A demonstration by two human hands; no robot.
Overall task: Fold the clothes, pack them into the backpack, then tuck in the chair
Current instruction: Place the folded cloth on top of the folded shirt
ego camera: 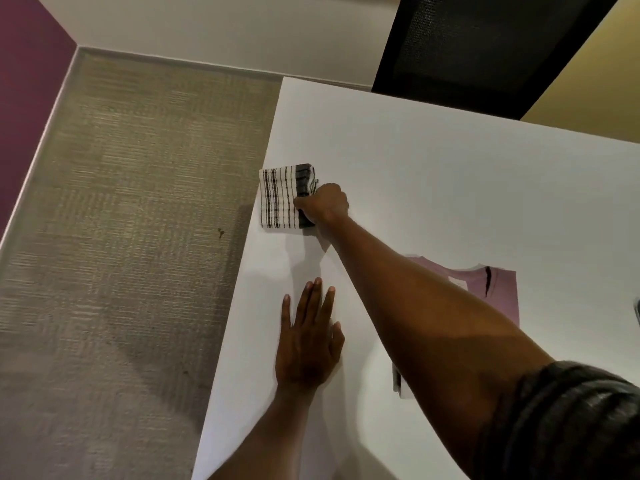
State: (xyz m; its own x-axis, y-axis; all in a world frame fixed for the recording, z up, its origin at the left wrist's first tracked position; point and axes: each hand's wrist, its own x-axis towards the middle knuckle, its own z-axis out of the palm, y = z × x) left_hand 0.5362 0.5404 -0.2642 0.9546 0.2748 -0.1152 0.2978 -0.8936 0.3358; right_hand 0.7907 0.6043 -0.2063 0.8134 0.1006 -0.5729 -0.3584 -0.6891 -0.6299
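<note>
White tabletop (450, 174) fills the right half of your view, smooth and matte, with its left edge running diagonally down toward you. Beyond that edge lies grey-beige woven carpet (121, 202), met at the far side by a pale skirting strip and a white wall (225, 29). A purple wall (27, 64) closes the left corner, and a yellow wall (595, 74) shows at the upper right. Between them, behind the table's far edge, stands the black mesh back of the chair (467, 39).

Your right hand (325, 202) reaches across to the table's left edge, its fingers curled tight around the dark end of a folded black-and-white striped cloth (277, 199), which lies on the tabletop right at that edge. Your left hand (308, 344) rests palm-down on the bare table nearer you, fingers straight and slightly spread, holding nothing. A folded pink shirt (495, 289) lies flat on the table, partly hidden under your right forearm. A dark sleeve (571, 427) covers your upper right arm.
</note>
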